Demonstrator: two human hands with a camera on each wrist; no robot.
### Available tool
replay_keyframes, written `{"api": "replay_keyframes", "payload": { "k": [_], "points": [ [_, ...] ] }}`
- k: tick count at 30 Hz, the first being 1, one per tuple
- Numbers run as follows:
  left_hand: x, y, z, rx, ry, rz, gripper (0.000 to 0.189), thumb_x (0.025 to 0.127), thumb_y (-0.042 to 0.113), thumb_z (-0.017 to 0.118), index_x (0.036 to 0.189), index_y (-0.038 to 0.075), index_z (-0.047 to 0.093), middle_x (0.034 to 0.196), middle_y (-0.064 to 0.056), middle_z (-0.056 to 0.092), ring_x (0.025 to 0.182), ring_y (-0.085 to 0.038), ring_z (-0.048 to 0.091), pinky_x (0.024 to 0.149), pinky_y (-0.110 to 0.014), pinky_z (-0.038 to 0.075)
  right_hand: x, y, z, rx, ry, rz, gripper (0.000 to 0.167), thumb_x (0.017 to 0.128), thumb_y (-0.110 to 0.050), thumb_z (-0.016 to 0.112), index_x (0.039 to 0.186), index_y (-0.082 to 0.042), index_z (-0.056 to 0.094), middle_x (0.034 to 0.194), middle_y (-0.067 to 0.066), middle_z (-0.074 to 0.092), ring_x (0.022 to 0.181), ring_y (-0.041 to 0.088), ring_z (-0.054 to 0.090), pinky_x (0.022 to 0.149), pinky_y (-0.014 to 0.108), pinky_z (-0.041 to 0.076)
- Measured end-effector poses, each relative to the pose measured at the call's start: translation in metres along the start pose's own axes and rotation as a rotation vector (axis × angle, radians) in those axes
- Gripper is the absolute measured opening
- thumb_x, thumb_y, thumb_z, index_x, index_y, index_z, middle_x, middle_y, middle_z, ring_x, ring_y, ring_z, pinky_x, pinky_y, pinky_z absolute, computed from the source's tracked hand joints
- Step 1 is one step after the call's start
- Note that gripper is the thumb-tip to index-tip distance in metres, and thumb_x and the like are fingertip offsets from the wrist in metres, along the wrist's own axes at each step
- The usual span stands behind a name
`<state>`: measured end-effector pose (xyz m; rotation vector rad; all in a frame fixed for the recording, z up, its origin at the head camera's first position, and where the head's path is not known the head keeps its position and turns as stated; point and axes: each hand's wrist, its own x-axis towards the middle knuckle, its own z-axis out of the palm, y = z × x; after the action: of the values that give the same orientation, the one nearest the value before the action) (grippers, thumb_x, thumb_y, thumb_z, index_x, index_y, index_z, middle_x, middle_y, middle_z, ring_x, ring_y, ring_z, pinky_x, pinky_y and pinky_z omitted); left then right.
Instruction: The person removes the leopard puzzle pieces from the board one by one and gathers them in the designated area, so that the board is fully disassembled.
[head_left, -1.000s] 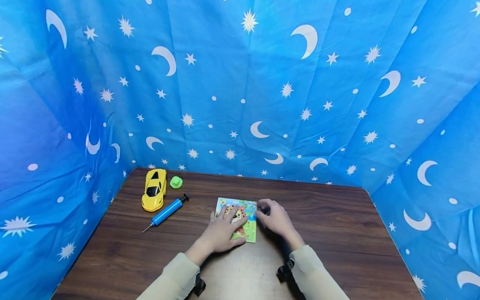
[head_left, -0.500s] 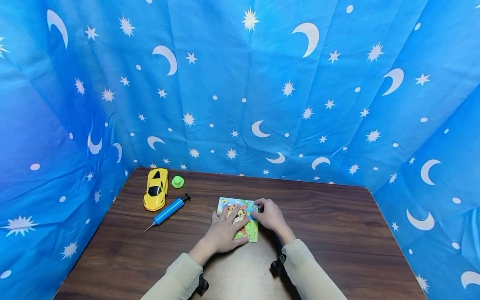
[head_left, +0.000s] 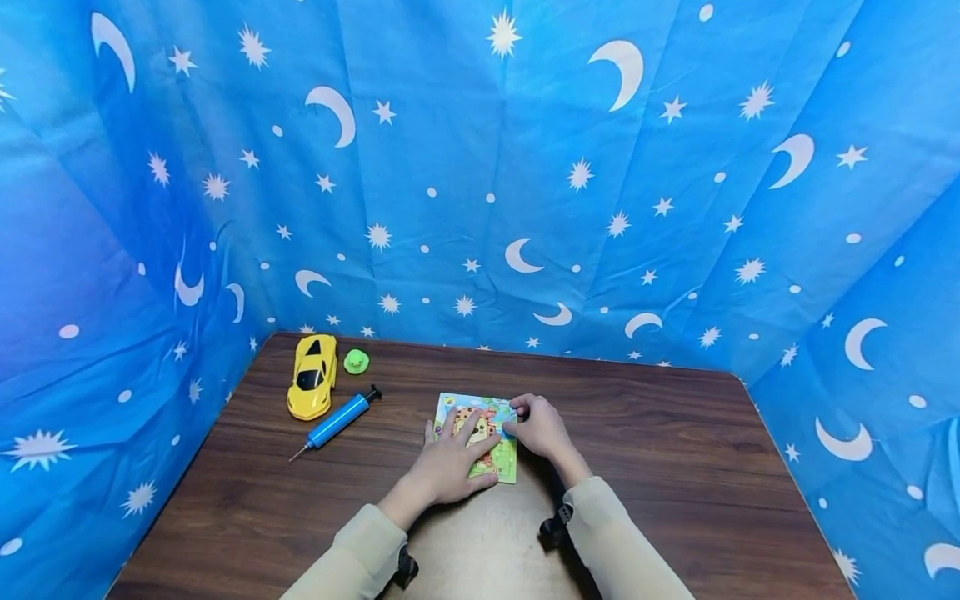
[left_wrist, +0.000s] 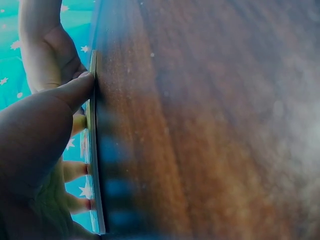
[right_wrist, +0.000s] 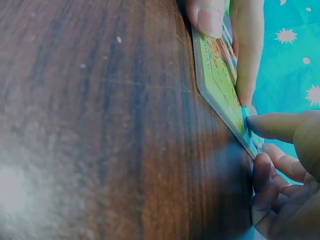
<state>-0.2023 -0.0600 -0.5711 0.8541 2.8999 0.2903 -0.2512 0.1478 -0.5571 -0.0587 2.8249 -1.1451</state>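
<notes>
A thin square board [head_left: 509, 467] with a cartoon spotted animal on a green and blue background lies on the table. My left hand [head_left: 442, 467] rests on it with spread, fairly straight fingers, covering much of the picture; its thumb lies by the near edge. My right hand [head_left: 543, 429] holds the board's upper right corner. In the right wrist view its thumb [right_wrist: 275, 126] touches the printed face, and the other fingers curl at the corner and side edge. From the left wrist, the board [left_wrist: 96, 150] appears edge-on, with my left thumb [left_wrist: 75, 91] against its edge.
On the left of the brown wood table [head_left: 660, 467] sit a yellow toy car [head_left: 312, 377], a small green rubber duck [head_left: 356, 361] and a blue hand pump [head_left: 337, 422] with a needle tip. A blue star-and-moon curtain [head_left: 450, 167] surrounds the table's back and sides.
My right hand has moved left from beside the board and taken hold of its upper right corner. My left hand has stayed on the board. The view has shifted slightly.
</notes>
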Motion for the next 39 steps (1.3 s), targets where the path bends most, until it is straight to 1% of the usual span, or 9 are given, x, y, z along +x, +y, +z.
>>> {"api": "replay_keyframes", "payload": {
  "k": [5, 9, 16, 22, 25, 28, 33, 35, 39],
  "points": [
    [0.0, 0.001, -0.002, -0.003, 0.005, 0.004, 0.068, 0.1, 0.07, 0.049, 0.16, 0.04, 0.04, 0.173, -0.008, 0.017, 0.153, -0.052, 0.014, 0.106, -0.083, 0.022, -0.001, 0.001, -0.001, 0.055, 0.034, -0.016, 0.031, 0.09, -0.015, 0.08, 0.117, -0.005, 0.069, 0.104, 0.005, 0.066, 0.094, 0.022, 0.061, 0.089, 0.046, 0.052],
    [0.001, 0.001, -0.002, -0.004, -0.002, 0.005, 0.068, 0.1, 0.07, 0.049, 0.161, 0.041, 0.039, 0.173, -0.008, 0.016, 0.153, -0.052, 0.013, 0.106, -0.083, 0.021, -0.002, 0.002, -0.001, 0.087, 0.046, -0.032, 0.025, 0.093, -0.014, 0.077, 0.115, -0.008, 0.069, 0.101, 0.002, 0.069, 0.091, 0.02, 0.064, 0.087, 0.047, 0.053],
    [0.002, 0.002, -0.002, 0.006, -0.009, 0.002, 0.068, 0.1, 0.071, 0.048, 0.161, 0.042, 0.038, 0.173, -0.008, 0.015, 0.153, -0.052, 0.012, 0.106, -0.083, 0.021, -0.003, 0.004, 0.001, 0.082, 0.073, -0.059, 0.016, 0.096, -0.012, 0.071, 0.112, -0.012, 0.071, 0.089, -0.002, 0.068, 0.079, 0.017, 0.06, 0.08, 0.042, 0.049],
    [0.002, 0.003, -0.002, 0.001, -0.015, -0.005, 0.068, 0.1, 0.071, 0.048, 0.161, 0.042, 0.039, 0.173, -0.008, 0.016, 0.153, -0.052, 0.012, 0.107, -0.083, 0.021, -0.005, 0.008, -0.001, 0.125, 0.11, -0.053, 0.017, 0.098, -0.011, 0.068, 0.114, -0.01, 0.071, 0.089, -0.001, 0.068, 0.076, 0.016, 0.059, 0.072, 0.037, 0.049],
    [0.001, 0.004, -0.002, -0.003, -0.014, -0.006, 0.068, 0.1, 0.07, 0.049, 0.161, 0.041, 0.039, 0.173, -0.009, 0.017, 0.153, -0.052, 0.012, 0.106, -0.083, 0.021, -0.007, 0.011, -0.007, 0.135, 0.133, -0.056, 0.017, 0.098, -0.011, 0.067, 0.114, -0.008, 0.071, 0.091, 0.0, 0.069, 0.076, 0.017, 0.06, 0.072, 0.038, 0.05],
    [0.001, 0.005, -0.001, -0.009, -0.011, -0.007, 0.068, 0.1, 0.07, 0.049, 0.161, 0.04, 0.04, 0.172, -0.009, 0.017, 0.153, -0.053, 0.013, 0.106, -0.083, 0.022, -0.009, 0.016, -0.015, 0.145, 0.148, -0.044, 0.017, 0.099, -0.011, 0.067, 0.115, -0.008, 0.071, 0.093, 0.002, 0.069, 0.078, 0.018, 0.061, 0.074, 0.04, 0.051],
    [0.0, 0.005, -0.001, -0.015, -0.003, -0.022, 0.068, 0.099, 0.07, 0.049, 0.16, 0.04, 0.041, 0.172, -0.009, 0.019, 0.153, -0.052, 0.013, 0.106, -0.082, 0.023, -0.011, 0.031, -0.033, 0.144, 0.17, -0.02, 0.018, 0.1, -0.012, 0.066, 0.117, -0.009, 0.07, 0.097, 0.004, 0.069, 0.077, 0.019, 0.06, 0.077, 0.039, 0.05],
    [0.0, 0.005, -0.001, -0.016, -0.001, -0.027, 0.068, 0.099, 0.07, 0.05, 0.16, 0.04, 0.041, 0.172, -0.009, 0.019, 0.153, -0.051, 0.013, 0.106, -0.082, 0.023, -0.012, 0.039, -0.041, 0.145, 0.179, -0.016, 0.018, 0.1, -0.011, 0.065, 0.118, -0.008, 0.07, 0.098, 0.006, 0.069, 0.074, 0.019, 0.06, 0.075, 0.038, 0.05],
    [0.0, 0.005, 0.0, -0.019, 0.005, -0.032, 0.068, 0.099, 0.07, 0.051, 0.16, 0.04, 0.042, 0.172, -0.01, 0.02, 0.153, -0.051, 0.013, 0.106, -0.082, 0.023, -0.017, 0.057, -0.06, 0.167, 0.182, -0.001, 0.019, 0.102, -0.009, 0.063, 0.119, -0.005, 0.068, 0.099, 0.01, 0.068, 0.068, 0.019, 0.06, 0.066, 0.036, 0.051]
  ]
}}
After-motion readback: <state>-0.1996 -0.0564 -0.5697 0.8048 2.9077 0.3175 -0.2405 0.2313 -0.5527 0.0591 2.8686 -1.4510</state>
